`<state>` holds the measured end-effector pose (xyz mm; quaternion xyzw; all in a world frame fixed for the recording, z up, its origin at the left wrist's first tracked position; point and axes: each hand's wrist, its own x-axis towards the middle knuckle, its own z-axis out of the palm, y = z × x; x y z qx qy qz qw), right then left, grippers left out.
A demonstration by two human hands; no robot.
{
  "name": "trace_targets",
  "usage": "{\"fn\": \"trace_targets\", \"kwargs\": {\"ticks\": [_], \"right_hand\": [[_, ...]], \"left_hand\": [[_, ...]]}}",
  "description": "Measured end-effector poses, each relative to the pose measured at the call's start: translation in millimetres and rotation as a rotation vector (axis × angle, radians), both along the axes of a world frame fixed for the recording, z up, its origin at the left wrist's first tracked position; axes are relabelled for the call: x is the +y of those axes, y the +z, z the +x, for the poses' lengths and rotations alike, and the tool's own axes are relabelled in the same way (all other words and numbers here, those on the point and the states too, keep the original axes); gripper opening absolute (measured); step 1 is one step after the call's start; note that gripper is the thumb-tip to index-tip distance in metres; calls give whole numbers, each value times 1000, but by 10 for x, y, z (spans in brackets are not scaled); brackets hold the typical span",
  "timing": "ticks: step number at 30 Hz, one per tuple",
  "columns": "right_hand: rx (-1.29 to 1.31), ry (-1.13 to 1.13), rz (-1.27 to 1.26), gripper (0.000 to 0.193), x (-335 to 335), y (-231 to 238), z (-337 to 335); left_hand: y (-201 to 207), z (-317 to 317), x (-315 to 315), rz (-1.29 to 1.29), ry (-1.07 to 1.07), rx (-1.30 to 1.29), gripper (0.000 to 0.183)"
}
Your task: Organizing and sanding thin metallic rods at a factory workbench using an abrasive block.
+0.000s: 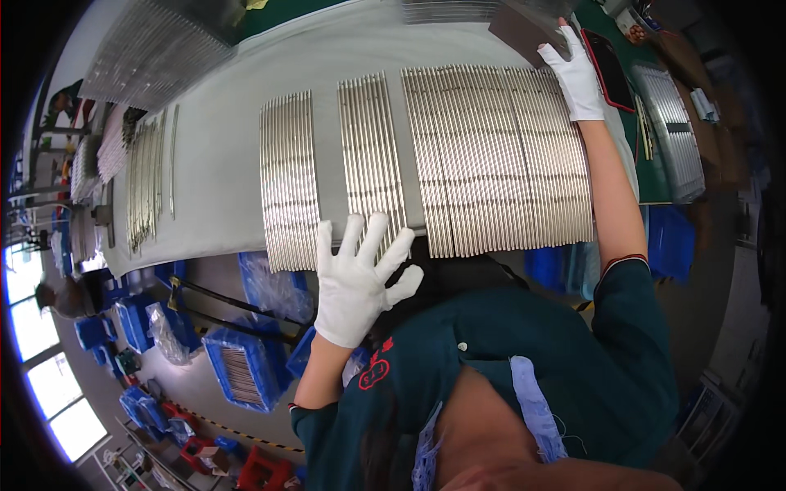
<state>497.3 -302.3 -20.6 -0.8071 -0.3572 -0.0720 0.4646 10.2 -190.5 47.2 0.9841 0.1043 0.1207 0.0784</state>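
Note:
Slim silvery metal rods lie side by side in groups on a grey cloth-covered table. My left hand, in a white glove, has its fingers spread over the near ends of the middle group; nothing shows in its grip. To its left lies a narrow group, and to its right a wide group. My right hand, gloved with bare fingertips, is stretched out at the far right corner of the wide group, fingers apart. Whether it touches the rods cannot be made out.
A phone in a red case lies beside my right hand, near a brown box. Looser rods lie at the table's left end. Stacked clear trays stand at the far left. Blue bins are on the floor below.

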Motion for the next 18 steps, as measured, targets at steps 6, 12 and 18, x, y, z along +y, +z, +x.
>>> {"fn": "trace_targets", "kwargs": {"ticks": [6, 12, 18], "right_hand": [[212, 68, 96, 79, -11, 17, -115], [275, 127, 147, 81, 14, 126, -249], [317, 102, 124, 76, 8, 124, -244]], "left_hand": [[47, 53, 52, 30, 36, -16, 72], [-11, 623, -190, -119, -190, -24, 65], [-87, 814, -241, -108, -243, -34, 69]]}}
